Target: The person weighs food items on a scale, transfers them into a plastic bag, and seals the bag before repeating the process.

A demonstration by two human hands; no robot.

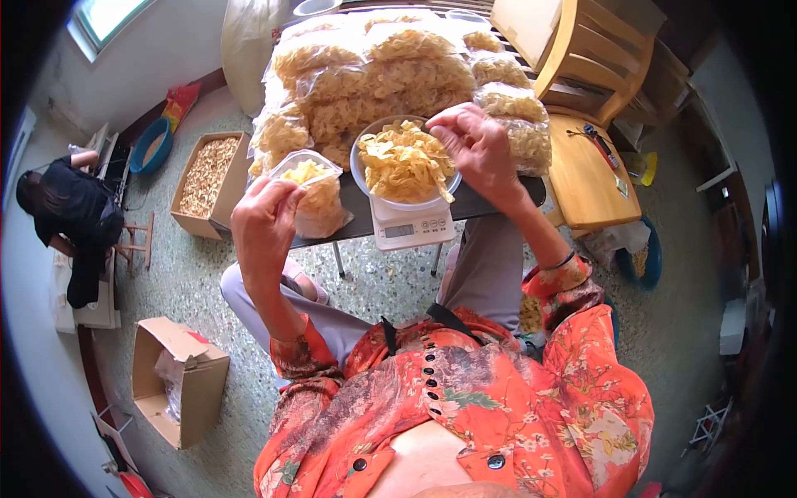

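My left hand pinches the upper edge of a clear plastic bag, which is partly filled with thin, pale-yellow dried flakes. The bag hangs at the table's front edge, its mouth facing up. To its right, a white plastic bowl heaped with the same yellow flakes rests on a white digital scale. At the bowl's right rim is my right hand, thumb and fingers closed together. Whatever is between those fingertips, if anything, is too small to make out.
Filled bags are piled across the back of the dark table. A wooden chair with tools on its seat stands right. Cardboard boxes sit on the floor at left, where another person is seated farther off.
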